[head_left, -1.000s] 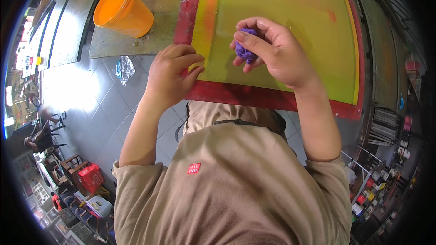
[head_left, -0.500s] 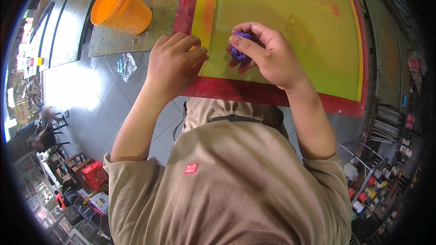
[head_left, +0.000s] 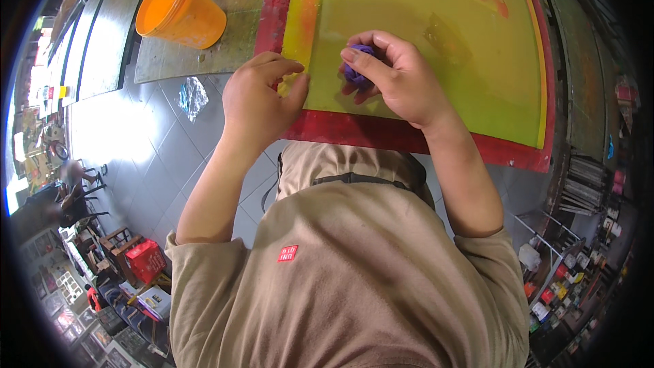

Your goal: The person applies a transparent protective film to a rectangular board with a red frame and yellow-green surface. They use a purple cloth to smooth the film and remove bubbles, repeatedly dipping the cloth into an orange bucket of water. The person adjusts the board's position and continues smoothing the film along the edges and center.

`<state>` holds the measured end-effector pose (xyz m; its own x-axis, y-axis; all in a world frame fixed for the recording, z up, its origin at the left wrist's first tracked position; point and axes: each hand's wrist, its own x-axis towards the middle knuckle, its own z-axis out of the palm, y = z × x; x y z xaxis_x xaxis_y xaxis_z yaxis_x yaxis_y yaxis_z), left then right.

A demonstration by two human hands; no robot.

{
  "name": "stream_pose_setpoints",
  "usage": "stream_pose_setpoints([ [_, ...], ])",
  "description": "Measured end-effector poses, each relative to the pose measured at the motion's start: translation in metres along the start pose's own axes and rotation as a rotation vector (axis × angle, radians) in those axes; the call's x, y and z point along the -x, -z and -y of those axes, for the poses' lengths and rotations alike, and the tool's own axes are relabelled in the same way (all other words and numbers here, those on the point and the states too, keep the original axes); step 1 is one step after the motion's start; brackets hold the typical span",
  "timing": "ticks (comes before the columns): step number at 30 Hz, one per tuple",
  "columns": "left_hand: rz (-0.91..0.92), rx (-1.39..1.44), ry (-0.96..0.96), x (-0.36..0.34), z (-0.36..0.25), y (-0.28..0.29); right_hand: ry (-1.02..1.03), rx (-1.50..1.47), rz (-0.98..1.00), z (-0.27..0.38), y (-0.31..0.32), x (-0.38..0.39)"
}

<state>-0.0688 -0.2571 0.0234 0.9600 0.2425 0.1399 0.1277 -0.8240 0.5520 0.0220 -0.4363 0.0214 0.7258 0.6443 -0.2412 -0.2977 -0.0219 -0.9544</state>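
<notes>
1. The right hand (head_left: 411,85) pinches a crumpled purple cloth (head_left: 353,75) between thumb and curled fingers, above the near-left part of the yellow-green panel (head_left: 490,75); bunched like this, it probably makes a compact wad, easier to grip
2. The left hand (head_left: 255,102) is at the near-left corner of the red frame (head_left: 361,129), thumb and fingers spread in a curve; nothing shows gripped, and I cannot tell whether it touches
3. The orange bucket (head_left: 197,20) stands near the left edge of the board (head_left: 244,0), perhaps to keep it off the panel
</notes>
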Motion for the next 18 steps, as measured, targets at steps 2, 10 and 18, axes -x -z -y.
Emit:
stream_pose_setpoints([
  [2, -0.021, -0.018, 0.032, 0.005, -0.008, 0.001, 0.002, 0.002, -0.006, -0.001, -0.001, -0.001],
  [10, -0.107, -0.131, 0.038, 0.016, -0.020, -0.015, 0.022, 0.015, -0.012, -0.002, -0.001, -0.001],
  [18, -0.176, -0.284, -0.068, 0.019, -0.025, -0.025, 0.030, 0.038, -0.009, -0.003, -0.003, -0.001],
])
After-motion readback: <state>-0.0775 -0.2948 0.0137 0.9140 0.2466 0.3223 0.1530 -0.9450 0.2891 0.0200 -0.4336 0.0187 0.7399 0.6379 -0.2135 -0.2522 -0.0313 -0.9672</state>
